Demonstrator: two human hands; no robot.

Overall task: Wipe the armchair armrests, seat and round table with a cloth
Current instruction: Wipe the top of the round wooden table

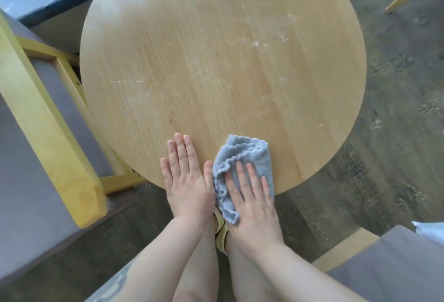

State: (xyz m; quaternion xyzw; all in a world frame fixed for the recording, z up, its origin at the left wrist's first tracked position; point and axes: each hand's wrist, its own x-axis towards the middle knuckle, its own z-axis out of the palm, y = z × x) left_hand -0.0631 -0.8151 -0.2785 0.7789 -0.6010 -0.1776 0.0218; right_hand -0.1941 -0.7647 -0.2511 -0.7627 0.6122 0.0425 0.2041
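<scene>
Two hands lie flat on the near edge of the round table (223,66), seen from the head camera looking straight down. The left hand (186,181) rests palm down on the bare wood with its fingers straight and close together, holding nothing. Just beside it, the right hand (252,196) presses a crumpled blue-grey cloth (242,155) onto the tabletop with straight, spread fingers; the cloth bunches out beyond the fingertips and hangs a little over the table's rim by the thumb. Faint whitish streaks (262,42) mark the far right part of the tabletop. Left of the table stands an armchair, its yellow wooden armrest (48,121) running alongside grey upholstery. A second grey seat (394,268) sits near the table's right side.
</scene>
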